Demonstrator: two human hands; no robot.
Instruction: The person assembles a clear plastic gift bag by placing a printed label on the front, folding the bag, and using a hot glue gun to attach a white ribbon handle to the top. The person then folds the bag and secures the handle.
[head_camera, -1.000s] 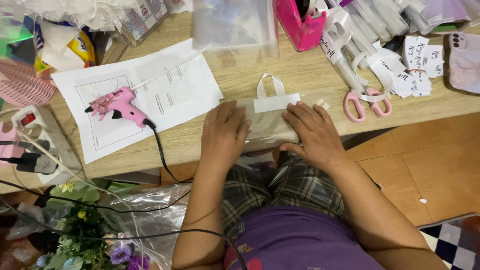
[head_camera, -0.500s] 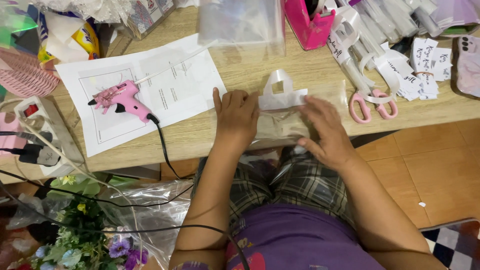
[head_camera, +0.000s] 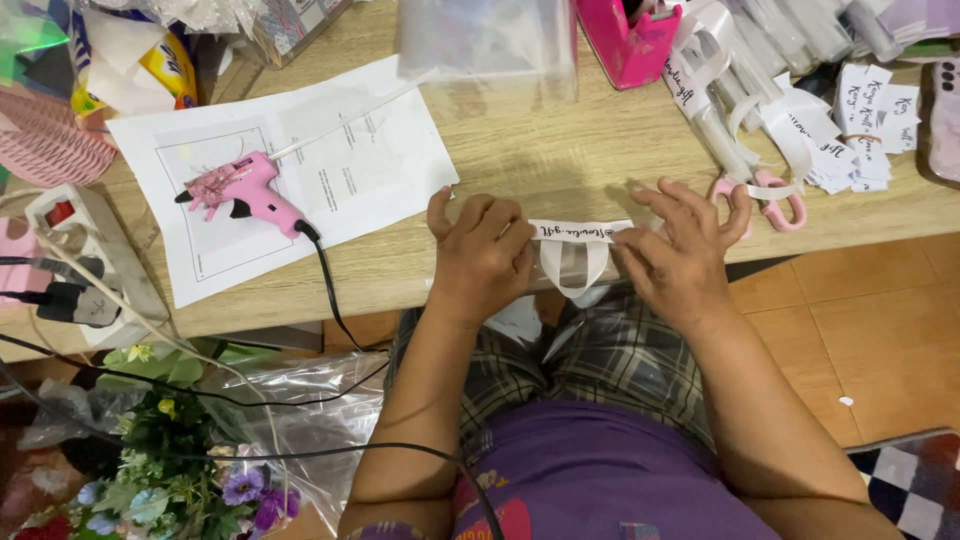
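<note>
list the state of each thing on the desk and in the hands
left hand: pinching the strip's left end
right hand: pinching the strip's right end
white ribbon strip: held flat, a loop hanging below it
pink glue gun: lying on the paper sheet, cord attached
pink scissors: lying on the wooden table
power strip: plugs inserted

The person wears a purple top, plaid shorts, and has bare forearms.

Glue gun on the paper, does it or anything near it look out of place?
Nothing looks spilled or broken. The pink glue gun lies tilted on its side on the white paper sheet, and that sheet sits askew to the table edge, one corner nearly reaching it.
</note>
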